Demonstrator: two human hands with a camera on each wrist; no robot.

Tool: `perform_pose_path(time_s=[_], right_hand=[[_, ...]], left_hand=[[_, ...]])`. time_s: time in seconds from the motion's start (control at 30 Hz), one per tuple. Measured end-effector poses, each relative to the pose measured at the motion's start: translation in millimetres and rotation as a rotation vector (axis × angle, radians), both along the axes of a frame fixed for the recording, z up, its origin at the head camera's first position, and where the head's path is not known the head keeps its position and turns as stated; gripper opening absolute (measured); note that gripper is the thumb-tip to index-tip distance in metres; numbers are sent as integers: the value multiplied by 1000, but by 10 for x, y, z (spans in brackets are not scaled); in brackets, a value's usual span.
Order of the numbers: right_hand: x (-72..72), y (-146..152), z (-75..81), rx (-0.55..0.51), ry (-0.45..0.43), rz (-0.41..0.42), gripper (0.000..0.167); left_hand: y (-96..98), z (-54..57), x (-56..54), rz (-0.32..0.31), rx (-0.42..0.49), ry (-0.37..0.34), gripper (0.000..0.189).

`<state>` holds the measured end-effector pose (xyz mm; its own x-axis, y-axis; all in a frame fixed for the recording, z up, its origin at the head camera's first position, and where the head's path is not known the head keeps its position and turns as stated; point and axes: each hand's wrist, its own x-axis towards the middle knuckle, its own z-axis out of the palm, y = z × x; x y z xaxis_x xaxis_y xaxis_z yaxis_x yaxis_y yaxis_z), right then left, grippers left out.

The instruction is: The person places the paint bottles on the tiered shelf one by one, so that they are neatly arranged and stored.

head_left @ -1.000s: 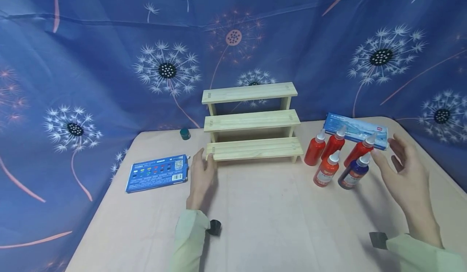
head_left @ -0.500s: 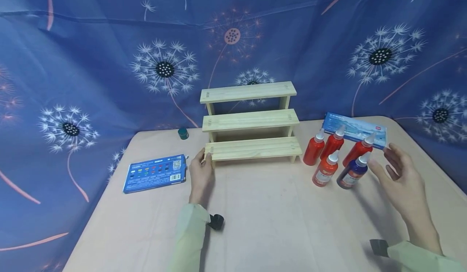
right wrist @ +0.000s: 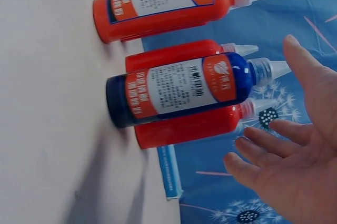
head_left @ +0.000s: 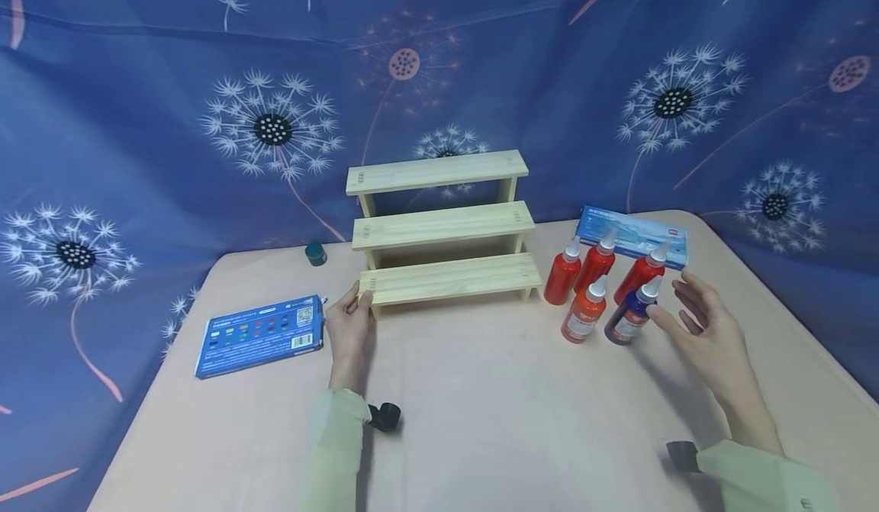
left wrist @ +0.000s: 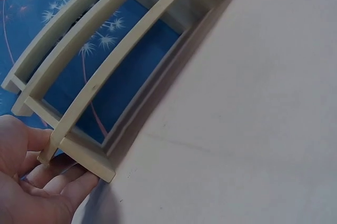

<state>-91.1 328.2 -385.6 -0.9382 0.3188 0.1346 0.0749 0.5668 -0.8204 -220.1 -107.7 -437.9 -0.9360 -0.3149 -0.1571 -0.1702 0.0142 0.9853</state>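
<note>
A three-step wooden display shelf (head_left: 449, 279) stands at the back middle of the table. My left hand (head_left: 349, 333) grips the left end of its lowest step, the thumb at the board and the fingers by the end leg (left wrist: 87, 158) in the left wrist view. To the right of the shelf stand several upright squeeze bottles with pointed white caps: an orange-red bottle (head_left: 584, 313), a dark blue bottle (head_left: 628, 317) and red bottles (head_left: 563, 275). Beside the blue bottle, my right hand (head_left: 710, 336) hovers with fingers spread and holds nothing; its thumb is near the blue bottle's cap (right wrist: 271, 70).
A flat blue box (head_left: 261, 336) with a barcode lies to the left. Behind the bottles lies another blue box (head_left: 632, 237). A small dark green jar (head_left: 316, 254) sits near the table's back edge. A blue dandelion-print cloth (head_left: 549, 100) hangs behind the table.
The head view has turned to the right, so everything sits further left in it. My right hand has come slightly nearer the blue bottle. My left hand stays at the shelf's end.
</note>
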Motion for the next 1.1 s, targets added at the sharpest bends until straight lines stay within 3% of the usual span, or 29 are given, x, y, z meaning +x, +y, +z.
perform_pose_path(time_s=[0.3, 0.43, 0.73, 0.93, 1.1], right_hand=[[-51, -146, -73, -27, -57, 52, 87], [-65, -158, -136, -38, -87, 77, 87], [-121, -160, -231, -36, -193, 73, 93], [-176, -151, -250, -87, -197, 75, 90], [-183, -133, -277, -60, -174, 66, 81]], left_hand=[[-58, 10, 10, 18, -37, 11, 44], [-67, 4, 14, 13, -12, 22, 45], [-65, -2, 20, 8, -7, 34, 44], [-43, -26, 25, 13, -17, 42, 44], [-18, -49, 16, 8, -14, 43, 43]])
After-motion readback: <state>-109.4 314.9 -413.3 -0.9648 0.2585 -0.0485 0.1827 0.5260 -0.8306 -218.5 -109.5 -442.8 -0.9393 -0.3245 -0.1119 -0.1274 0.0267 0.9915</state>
